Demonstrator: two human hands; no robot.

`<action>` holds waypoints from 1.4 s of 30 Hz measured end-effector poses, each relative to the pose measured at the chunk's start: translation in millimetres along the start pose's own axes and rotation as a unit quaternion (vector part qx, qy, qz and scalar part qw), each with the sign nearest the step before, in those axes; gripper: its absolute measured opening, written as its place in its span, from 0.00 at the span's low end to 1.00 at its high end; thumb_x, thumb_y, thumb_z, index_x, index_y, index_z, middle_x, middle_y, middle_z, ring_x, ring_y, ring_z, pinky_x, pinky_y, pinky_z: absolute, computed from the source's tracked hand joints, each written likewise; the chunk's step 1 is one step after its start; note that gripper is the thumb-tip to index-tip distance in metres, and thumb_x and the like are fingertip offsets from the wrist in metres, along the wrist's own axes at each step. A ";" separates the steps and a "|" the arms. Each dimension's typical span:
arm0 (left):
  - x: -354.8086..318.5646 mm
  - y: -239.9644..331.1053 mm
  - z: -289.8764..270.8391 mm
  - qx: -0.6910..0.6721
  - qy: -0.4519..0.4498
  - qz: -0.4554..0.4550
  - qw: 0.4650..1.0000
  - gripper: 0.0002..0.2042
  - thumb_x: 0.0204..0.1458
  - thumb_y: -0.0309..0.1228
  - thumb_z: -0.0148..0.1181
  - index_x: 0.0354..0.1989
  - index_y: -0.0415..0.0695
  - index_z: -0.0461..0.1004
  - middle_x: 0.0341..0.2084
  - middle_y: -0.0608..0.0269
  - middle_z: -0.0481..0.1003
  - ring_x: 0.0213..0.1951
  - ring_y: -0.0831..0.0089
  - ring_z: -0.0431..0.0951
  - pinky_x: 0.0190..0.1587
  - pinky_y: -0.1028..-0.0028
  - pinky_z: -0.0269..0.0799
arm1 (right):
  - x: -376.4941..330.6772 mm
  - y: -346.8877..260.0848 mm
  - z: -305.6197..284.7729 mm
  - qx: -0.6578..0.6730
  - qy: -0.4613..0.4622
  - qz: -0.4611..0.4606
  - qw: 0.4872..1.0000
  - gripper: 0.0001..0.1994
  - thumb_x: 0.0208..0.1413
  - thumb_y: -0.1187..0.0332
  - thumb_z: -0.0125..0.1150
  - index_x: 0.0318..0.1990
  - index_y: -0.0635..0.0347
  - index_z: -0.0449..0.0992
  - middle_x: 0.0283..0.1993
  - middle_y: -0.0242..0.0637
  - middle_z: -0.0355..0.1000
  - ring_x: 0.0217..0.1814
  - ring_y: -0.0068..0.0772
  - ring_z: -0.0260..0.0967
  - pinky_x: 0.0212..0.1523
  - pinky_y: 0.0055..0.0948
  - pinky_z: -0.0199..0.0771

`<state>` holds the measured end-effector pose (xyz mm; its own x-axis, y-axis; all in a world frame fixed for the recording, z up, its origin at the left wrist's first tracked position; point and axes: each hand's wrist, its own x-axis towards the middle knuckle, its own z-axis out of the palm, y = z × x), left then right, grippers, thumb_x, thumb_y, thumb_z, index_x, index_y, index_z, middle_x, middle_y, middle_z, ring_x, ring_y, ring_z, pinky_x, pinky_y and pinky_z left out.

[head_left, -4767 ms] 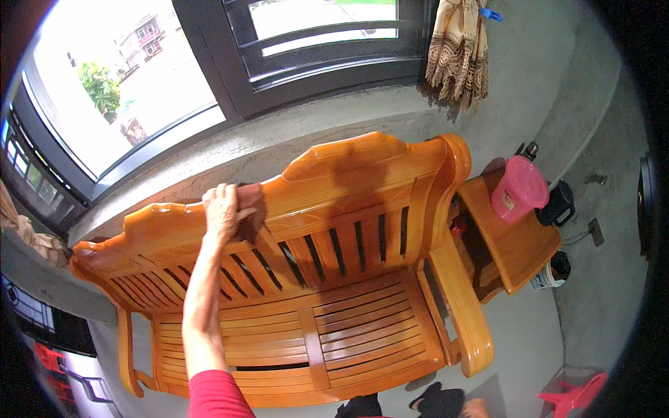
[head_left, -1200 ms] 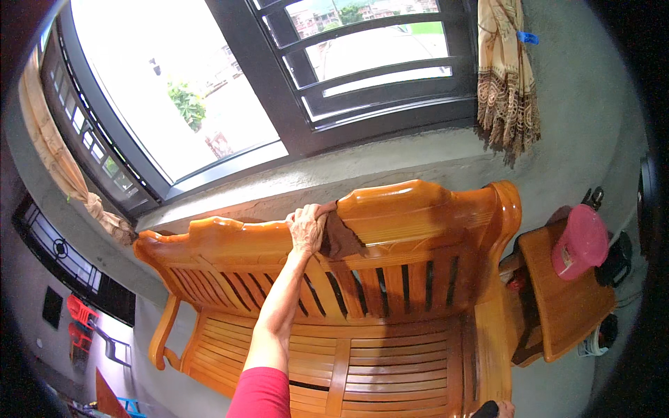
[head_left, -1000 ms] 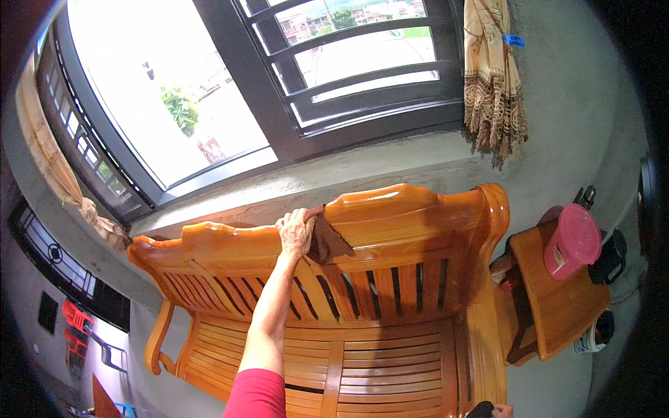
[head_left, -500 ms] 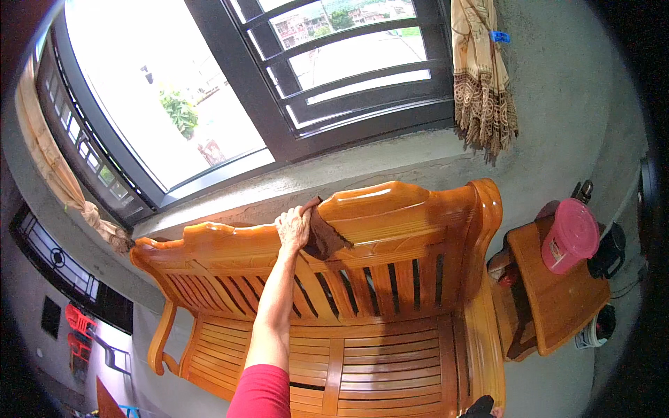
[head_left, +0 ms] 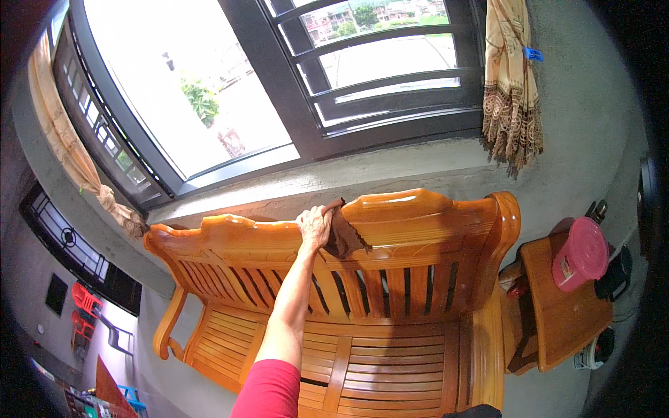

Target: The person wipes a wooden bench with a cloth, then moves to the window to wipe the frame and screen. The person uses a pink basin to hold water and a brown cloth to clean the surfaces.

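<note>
My left hand (head_left: pixel 315 227) is closed on a brown cloth (head_left: pixel 346 233) at the top rail of a varnished wooden bench (head_left: pixel 404 209). The cloth drapes over the front of the backrest, to the right of my fingers. My left arm, in a red sleeve, reaches up across the slatted seat. At the lower edge, right of the middle, a black thing (head_left: pixel 475 412) pokes into view; I cannot make out what it is. My right hand does not show.
An open window (head_left: pixel 275 76) with dark bars stands behind the bench, with tied curtains (head_left: pixel 512 83) at its sides. On the right, a wooden side table (head_left: pixel 564 313) carries a pink lidded bucket (head_left: pixel 580 254). Red plastic chairs (head_left: pixel 85 299) stand far left.
The whole view has shifted, so the bench and window sit further right and slightly lower. My left hand keeps its hold on the cloth at about the same part of the rail.
</note>
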<state>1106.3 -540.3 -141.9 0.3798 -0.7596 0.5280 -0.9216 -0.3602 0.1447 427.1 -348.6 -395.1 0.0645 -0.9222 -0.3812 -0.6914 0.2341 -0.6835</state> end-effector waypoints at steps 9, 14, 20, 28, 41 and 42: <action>1.2 6.0 0.7 -0.042 0.009 0.008 0.999 0.12 0.59 0.41 0.46 0.42 0.54 0.76 0.32 0.62 0.74 0.41 0.59 0.71 0.51 0.58 0.55 | 4.2 -16.9 4.2 0.012 -0.024 -0.005 1.000 0.09 0.53 0.65 0.55 0.33 0.62 0.75 0.28 0.44 0.73 0.28 0.36 0.70 0.31 0.34 0.70; 2.4 -5.9 10.2 -0.006 0.005 0.009 1.000 0.13 0.59 0.42 0.46 0.39 0.50 0.75 0.33 0.60 0.74 0.40 0.58 0.71 0.50 0.58 0.56 | 5.3 -26.3 11.3 0.020 -0.039 -0.011 0.999 0.09 0.53 0.65 0.56 0.34 0.61 0.75 0.28 0.43 0.73 0.28 0.35 0.70 0.31 0.34 0.70; 4.7 -15.0 10.4 -0.088 -0.014 -0.027 0.996 0.14 0.59 0.42 0.44 0.47 0.57 0.74 0.38 0.60 0.75 0.44 0.59 0.71 0.53 0.58 0.55 | 4.3 -46.5 21.3 0.035 -0.058 -0.023 0.997 0.08 0.53 0.65 0.56 0.35 0.61 0.75 0.28 0.43 0.73 0.28 0.34 0.70 0.31 0.33 0.70; -12.3 53.2 -9.1 -0.221 0.005 -0.019 0.975 0.17 0.55 0.35 0.53 0.54 0.56 0.69 0.47 0.70 0.71 0.54 0.68 0.64 0.59 0.51 0.46 | 7.3 -75.7 33.7 0.045 -0.089 -0.044 0.994 0.08 0.52 0.65 0.57 0.36 0.60 0.74 0.29 0.41 0.73 0.28 0.33 0.70 0.30 0.32 0.71; -31.1 -76.4 -36.4 0.302 0.120 0.171 0.930 0.29 0.42 0.46 0.61 0.55 0.62 0.60 0.41 0.66 0.58 0.43 0.66 0.61 0.43 0.67 0.58 | 5.5 -72.3 34.3 0.037 -0.115 -0.025 0.992 0.09 0.51 0.66 0.57 0.37 0.59 0.74 0.29 0.40 0.73 0.28 0.31 0.70 0.30 0.30 0.71; -29.0 -90.0 -41.4 0.255 0.086 0.168 0.948 0.25 0.44 0.45 0.60 0.52 0.61 0.61 0.41 0.66 0.57 0.43 0.66 0.60 0.42 0.67 0.57 | 4.4 -70.4 33.3 0.039 -0.113 -0.021 0.993 0.09 0.51 0.66 0.57 0.37 0.59 0.74 0.29 0.39 0.73 0.28 0.31 0.70 0.30 0.30 0.71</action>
<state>1174.9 -463.4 -135.6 0.0119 -0.7945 0.6072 -0.8134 -0.3609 -0.4562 500.0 -358.9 -369.4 0.2576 -0.8408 -0.4762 -0.6282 0.2288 -0.7436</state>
